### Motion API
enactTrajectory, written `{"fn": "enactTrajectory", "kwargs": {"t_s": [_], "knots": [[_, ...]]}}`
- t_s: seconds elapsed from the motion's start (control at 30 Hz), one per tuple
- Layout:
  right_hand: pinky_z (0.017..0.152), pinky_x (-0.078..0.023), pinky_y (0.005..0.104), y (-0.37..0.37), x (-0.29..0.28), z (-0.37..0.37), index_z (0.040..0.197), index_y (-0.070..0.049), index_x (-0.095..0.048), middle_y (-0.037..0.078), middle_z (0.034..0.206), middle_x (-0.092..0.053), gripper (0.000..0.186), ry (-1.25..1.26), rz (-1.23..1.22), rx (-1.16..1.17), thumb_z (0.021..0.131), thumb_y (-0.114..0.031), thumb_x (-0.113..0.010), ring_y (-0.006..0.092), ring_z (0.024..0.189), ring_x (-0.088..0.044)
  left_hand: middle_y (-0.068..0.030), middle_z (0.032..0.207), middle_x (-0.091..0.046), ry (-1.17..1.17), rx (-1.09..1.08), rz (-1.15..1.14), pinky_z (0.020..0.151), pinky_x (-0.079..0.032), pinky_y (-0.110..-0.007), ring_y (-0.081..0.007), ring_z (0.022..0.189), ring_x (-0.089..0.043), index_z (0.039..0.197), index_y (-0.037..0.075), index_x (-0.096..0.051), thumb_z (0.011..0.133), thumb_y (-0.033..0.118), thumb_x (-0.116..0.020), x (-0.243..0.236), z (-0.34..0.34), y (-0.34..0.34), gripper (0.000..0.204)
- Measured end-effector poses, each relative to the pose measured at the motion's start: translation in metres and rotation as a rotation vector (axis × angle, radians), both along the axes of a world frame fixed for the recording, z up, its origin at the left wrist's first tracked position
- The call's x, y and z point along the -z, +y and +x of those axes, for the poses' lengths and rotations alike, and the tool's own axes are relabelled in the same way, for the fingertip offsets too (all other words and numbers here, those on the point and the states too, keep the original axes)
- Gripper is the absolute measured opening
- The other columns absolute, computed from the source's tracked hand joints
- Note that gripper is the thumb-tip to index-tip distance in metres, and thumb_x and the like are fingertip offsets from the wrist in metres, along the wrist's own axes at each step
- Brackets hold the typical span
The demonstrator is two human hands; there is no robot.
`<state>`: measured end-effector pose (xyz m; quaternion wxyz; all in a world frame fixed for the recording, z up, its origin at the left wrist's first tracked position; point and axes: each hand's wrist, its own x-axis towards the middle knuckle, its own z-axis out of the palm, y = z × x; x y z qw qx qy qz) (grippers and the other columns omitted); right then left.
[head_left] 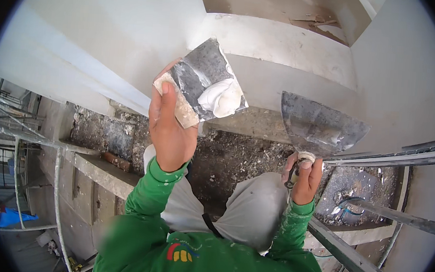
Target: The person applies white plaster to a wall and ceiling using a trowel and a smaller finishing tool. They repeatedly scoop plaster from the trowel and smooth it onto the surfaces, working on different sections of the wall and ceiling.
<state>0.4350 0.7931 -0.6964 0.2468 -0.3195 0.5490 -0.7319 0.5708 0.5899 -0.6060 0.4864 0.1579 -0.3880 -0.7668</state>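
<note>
My left hand point(169, 127) is closed on the crusted pale edge of a flat metal plate point(200, 68), thumb on top. A thick white lump of putty point(222, 97) sits on the plate's dark face, towards its right corner. To the right, my right hand point(303, 178) grips the handle of a wide putty knife point(323, 125), its fingers wrapped round just below the collar. The knife's broad grey blade points away from me, smeared with thin whitish residue. Plate and knife are apart.
A white wall point(97, 34) rises on the left, and a pale ledge point(281, 41) lies ahead. Debris-covered ground point(220, 162) spreads around my legs. Metal scaffold poles point(356, 259) cross on the right; more scaffolding point(15, 171) stands left, over a drop.
</note>
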Motion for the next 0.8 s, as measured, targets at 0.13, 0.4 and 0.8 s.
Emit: {"fn": "enactTrajectory", "kwargs": {"t_s": [0.13,0.4,0.8], "knots": [[0.041,-0.041,0.0246,0.008,-0.023,0.043,0.112,-0.003,-0.038,0.009,0.071,-0.049,0.026,-0.483,-0.080,-0.309,0.099,-0.026,-0.035,0.0148,0.044,-0.048,-0.0131,0.129,-0.044,0.104,-0.223,-0.164,0.097,-0.039,-0.035,-0.0231,0.120,-0.044,0.130,0.000,-0.038,0.097,0.029,-0.045,-0.003,-0.027,0.010,0.045],[0.039,-0.038,0.0230,0.011,-0.062,0.034,0.101,-0.004,-0.039,0.009,0.071,-0.048,0.019,-0.463,0.062,-0.360,0.099,-0.023,-0.035,0.0133,0.043,-0.048,-0.0152,0.109,-0.056,-0.284,0.260,-1.033,0.080,-0.045,-0.034,-0.0234,0.092,-0.056,0.118,-0.001,-0.046,0.092,0.015,-0.051,0.051,0.000,0.010,0.031],[0.055,-0.045,0.0325,0.006,-0.005,-0.002,0.135,-0.035,-0.041,0.006,0.087,-0.048,0.063,1.130,0.110,-0.002,0.079,-0.010,-0.059,0.0219,0.067,-0.055,-0.0115,0.117,-0.056,-0.544,0.345,0.158,0.084,-0.049,-0.037,-0.0246,0.098,-0.060,0.122,0.000,-0.048,0.096,0.019,-0.039,0.093,0.048,0.012,0.033]]}}
